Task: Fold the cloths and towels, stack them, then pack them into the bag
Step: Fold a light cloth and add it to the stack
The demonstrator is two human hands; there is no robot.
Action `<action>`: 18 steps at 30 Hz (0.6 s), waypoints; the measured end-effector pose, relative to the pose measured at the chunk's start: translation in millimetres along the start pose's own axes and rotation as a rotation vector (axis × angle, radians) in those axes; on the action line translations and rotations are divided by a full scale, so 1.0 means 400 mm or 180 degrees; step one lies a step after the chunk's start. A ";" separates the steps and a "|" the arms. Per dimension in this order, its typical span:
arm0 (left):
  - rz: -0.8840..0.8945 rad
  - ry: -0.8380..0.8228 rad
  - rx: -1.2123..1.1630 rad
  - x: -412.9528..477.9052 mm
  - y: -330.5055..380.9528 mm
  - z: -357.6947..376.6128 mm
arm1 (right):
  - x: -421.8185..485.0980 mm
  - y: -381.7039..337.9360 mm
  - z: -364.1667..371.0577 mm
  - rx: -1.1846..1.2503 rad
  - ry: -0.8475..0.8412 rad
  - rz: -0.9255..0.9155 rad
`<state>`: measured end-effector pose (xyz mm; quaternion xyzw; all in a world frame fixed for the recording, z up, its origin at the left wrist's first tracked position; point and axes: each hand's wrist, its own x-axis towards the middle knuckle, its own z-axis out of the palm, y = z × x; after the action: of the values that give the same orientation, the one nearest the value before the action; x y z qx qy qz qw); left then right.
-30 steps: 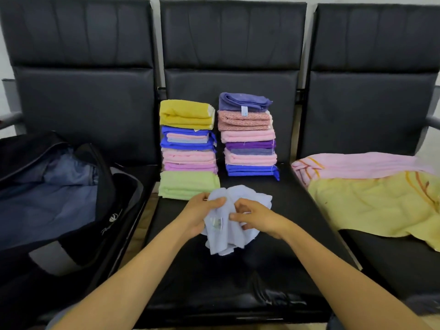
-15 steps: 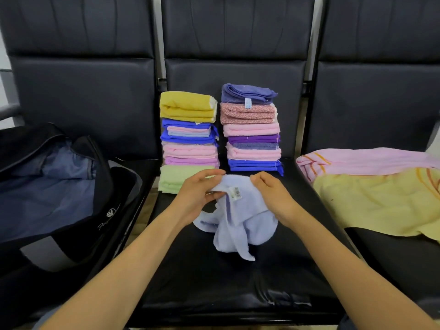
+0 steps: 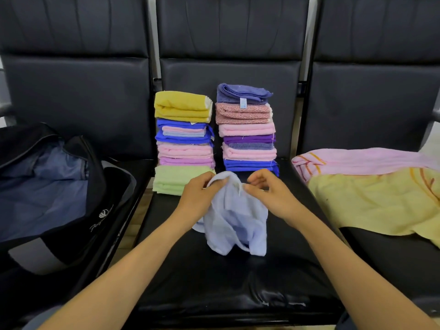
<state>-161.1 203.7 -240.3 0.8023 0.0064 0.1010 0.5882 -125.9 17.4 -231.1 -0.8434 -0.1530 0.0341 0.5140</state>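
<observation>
Three black seats (image 3: 214,282) stand in a row. There are two stacks of folded cloths: the right stack (image 3: 247,136) shows seven, while the left stack (image 3: 184,141) is unclear. There is one light blue cloth (image 3: 235,220) and two hands, the left hand (image 3: 197,198) and the right hand (image 3: 269,194). Two unfolded towels lie open, one pink towel (image 3: 362,160) and one yellow towel (image 3: 371,201). There is one bag (image 3: 78,225).

Both hands (image 3: 200,198) (image 3: 269,194) seemingly pinch pale-blue cloth (image 3: 235,217).

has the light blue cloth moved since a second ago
Yes. The light blue cloth has risen in view. Its top edge, earlier just below the foot of the right stack, is now level with it.
</observation>
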 end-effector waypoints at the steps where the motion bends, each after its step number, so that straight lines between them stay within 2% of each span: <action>1: 0.0026 -0.0077 0.0074 -0.003 0.002 0.005 | -0.009 -0.010 0.006 0.0260 -0.0327 -0.0019; 3: -0.0020 -0.0184 0.0034 -0.008 0.005 0.016 | -0.020 -0.023 0.020 0.0468 -0.0807 0.0063; 5: -0.0116 -0.0219 -0.0205 -0.009 0.010 0.013 | -0.016 -0.020 0.025 0.0013 -0.0781 -0.0144; 7: -0.0111 -0.0322 -0.0335 -0.008 0.015 -0.001 | -0.008 -0.011 0.021 0.0050 -0.0578 -0.0096; 9: -0.0095 -0.0488 0.0239 -0.005 0.011 -0.017 | -0.003 -0.010 0.006 0.0879 -0.0428 0.0232; 12: -0.0323 -0.0800 0.1705 -0.004 -0.016 -0.037 | 0.001 -0.019 -0.030 0.2433 -0.0138 0.0606; 14: -0.0580 -0.0778 0.1770 -0.002 -0.031 -0.055 | 0.004 -0.018 -0.055 0.2704 0.0273 0.0913; 16: -0.0726 -0.0616 0.0999 -0.004 -0.025 -0.069 | 0.007 -0.011 -0.076 0.1809 0.0317 0.1027; 18: -0.0783 -0.0489 0.0151 -0.005 -0.005 -0.071 | 0.005 0.007 -0.090 0.0392 -0.0194 0.0995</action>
<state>-167.6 230.6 -234.3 0.8145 0.0620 -0.0337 0.5758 -115.8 -13.9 -216.4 -0.8223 -0.0330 0.1485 0.5483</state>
